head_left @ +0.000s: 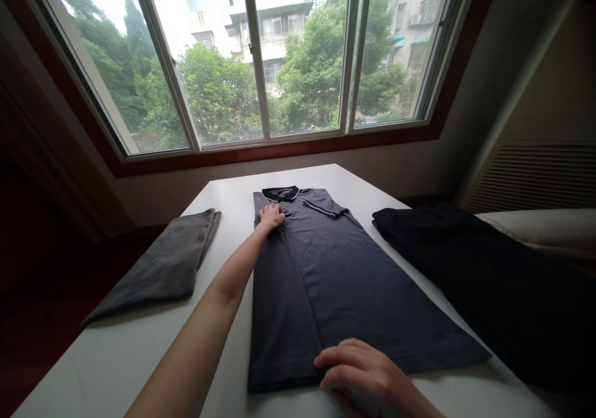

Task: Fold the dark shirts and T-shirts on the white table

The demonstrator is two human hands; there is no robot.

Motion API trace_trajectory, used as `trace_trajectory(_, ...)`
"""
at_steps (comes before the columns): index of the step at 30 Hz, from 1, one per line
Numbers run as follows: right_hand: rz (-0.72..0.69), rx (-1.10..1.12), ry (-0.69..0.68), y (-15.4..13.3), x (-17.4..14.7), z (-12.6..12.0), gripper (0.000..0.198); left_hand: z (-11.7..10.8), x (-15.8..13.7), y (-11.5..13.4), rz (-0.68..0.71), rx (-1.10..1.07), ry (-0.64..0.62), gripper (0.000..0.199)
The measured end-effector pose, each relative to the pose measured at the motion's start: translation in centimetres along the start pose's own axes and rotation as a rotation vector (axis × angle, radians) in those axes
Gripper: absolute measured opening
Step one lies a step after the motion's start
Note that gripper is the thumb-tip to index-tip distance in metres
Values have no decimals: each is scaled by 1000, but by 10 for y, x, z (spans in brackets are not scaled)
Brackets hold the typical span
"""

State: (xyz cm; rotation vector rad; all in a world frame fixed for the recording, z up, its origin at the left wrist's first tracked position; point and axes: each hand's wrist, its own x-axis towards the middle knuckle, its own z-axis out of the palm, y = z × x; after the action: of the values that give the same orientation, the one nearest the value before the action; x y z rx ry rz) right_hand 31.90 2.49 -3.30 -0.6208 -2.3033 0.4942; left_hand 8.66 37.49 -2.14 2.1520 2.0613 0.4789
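A dark blue-grey polo shirt with a black, white-edged collar lies front up on the white table. Its left side is folded in under a lengthwise crease, and one short sleeve with a white-striped cuff lies across the upper right. My left hand reaches to the button placket just below the collar, its fingers bent down onto the fabric. At the near hem, my right hand has its fingers curled over the edge by the crease; the thumb is partly hidden below.
Folded grey trousers lie on the left of the white table. A black folded garment covers the right edge, close to a pale cushion-like thing. Beyond the table's far edge is a window.
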Motion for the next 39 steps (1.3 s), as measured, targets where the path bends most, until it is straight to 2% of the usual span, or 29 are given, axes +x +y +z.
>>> trace_trajectory(7, 22, -22, -53, -1, -1, -1, 23, 3, 6, -8, -9, -9, -6, 22)
trace_trajectory(14, -5, 4, -18, 2, -1, 0, 23, 16, 2, -3, -78, -10, 106, 29)
trace_trajectory(23, -21, -14, -7, 0, 0, 1, 22, 15, -11, 2, 8, 27, 211, 25)
trace_trajectory(30, -46, 3, 18, -1, 2, 1, 23, 6, -15, 1, 209, 64, 168, 28)
trace_trajectory(33, -41, 6, 14, -1, 2, 1, 23, -3, -14, -5, 409, 97, 95, 37)
trace_trajectory(36, -33, 1, -7, -1, 1, 0, 22, -15, -9, -11, 608, 167, 35, 37)
trace_trajectory(39, -16, 0, -31, 0, 0, 0, 22, -24, -4, -14, 733, 290, 45, 33)
